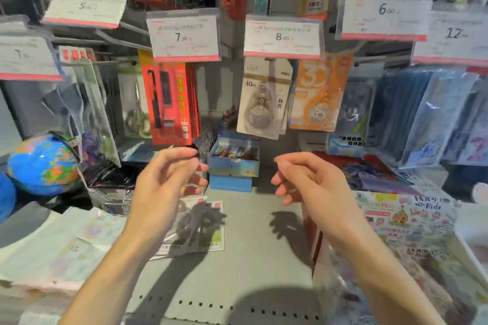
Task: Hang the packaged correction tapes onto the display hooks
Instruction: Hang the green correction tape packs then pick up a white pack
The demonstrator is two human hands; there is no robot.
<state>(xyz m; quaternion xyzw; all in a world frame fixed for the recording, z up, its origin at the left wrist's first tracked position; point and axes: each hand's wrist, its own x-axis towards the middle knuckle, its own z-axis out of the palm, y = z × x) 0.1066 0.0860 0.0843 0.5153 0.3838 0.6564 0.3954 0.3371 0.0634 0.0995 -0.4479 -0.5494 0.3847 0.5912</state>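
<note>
A beige packaged correction tape (261, 103) marked 40m hangs on the display hook (266, 58) under the 8.00 price tag (282, 37). More correction tape packs (203, 224) lie flat on the grey shelf (250, 250), partly under my left forearm's shadow. My left hand (169, 174) and my right hand (306, 179) hover side by side below the hanging pack, fingers loosely curled, holding nothing.
Red pen packs (169, 103) hang under the 7.90 tag (184, 38); an orange pack (319, 92) hangs right of the beige one. A blue card box (232, 163) stands behind my hands. A globe (42, 163) sits left, sticker sheets (404, 221) right.
</note>
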